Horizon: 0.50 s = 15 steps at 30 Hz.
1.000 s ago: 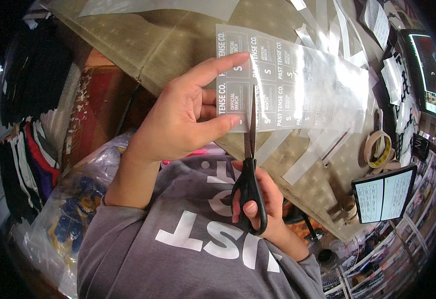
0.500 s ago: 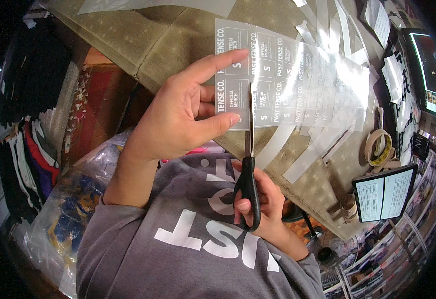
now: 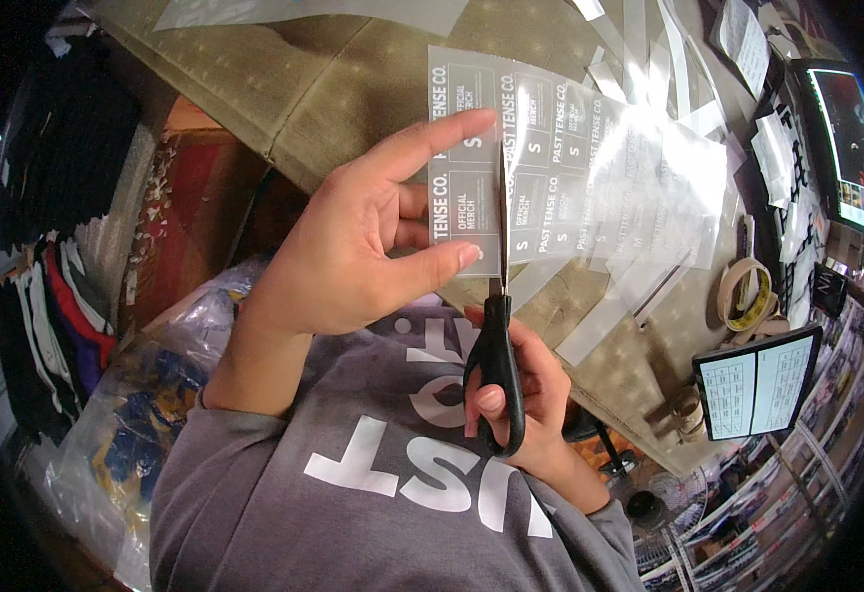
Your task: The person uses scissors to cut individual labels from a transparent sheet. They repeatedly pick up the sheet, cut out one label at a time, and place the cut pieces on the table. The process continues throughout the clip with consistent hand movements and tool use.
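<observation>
A clear plastic sheet [image 3: 572, 187] printed with rows of white labels hangs in front of me over the table. My left hand [image 3: 363, 227] grips its left part, thumb and index finger stretched across the front and the other fingers behind. My right hand [image 3: 530, 385] is wrapped round the black handles of a pair of scissors [image 3: 496, 345]. Their blades point away from me, running up through the sheet between the first label column and the rest, just right of my left fingertips. The blades look nearly together.
Loose clear strips [image 3: 600, 321] lie on the padded brown table [image 3: 353, 109]. Tape rolls [image 3: 745, 296], a tablet [image 3: 759, 383] and a monitor [image 3: 846, 148] stand on the right. At left are folded dark garments [image 3: 57, 148] and a plastic bag [image 3: 146, 414]. A fan [image 3: 669, 508] is at lower right.
The scissors have moved forward, so their blades reach farther up the sheet. My left hand and the sheet's left edge have dropped slightly toward me, and the sheet's right part bends more.
</observation>
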Each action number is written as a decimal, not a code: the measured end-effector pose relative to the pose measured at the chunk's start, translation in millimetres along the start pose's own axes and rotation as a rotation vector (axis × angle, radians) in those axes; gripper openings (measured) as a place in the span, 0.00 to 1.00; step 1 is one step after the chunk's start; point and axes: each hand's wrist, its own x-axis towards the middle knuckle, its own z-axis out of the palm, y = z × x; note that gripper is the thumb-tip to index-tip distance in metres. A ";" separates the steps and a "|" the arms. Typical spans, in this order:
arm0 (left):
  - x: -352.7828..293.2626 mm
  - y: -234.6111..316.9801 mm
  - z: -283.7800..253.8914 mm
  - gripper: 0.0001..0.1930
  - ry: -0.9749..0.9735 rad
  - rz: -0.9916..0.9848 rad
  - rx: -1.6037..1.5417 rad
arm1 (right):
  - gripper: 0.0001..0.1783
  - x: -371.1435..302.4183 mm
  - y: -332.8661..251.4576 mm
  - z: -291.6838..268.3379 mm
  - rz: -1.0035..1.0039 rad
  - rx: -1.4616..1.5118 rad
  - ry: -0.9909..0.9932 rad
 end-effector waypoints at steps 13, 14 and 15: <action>1.0 3.0 -0.9 0.37 -0.024 -0.022 0.000 | 0.42 2.0 -3.0 -0.2 0.024 -0.032 0.025; 0.2 1.5 -0.9 0.36 -0.034 -0.024 0.003 | 0.42 3.6 -4.0 -0.3 0.012 -0.016 0.026; -0.8 1.0 -1.1 0.35 -0.043 -0.027 0.004 | 0.41 5.9 -5.5 0.1 0.004 -0.001 0.027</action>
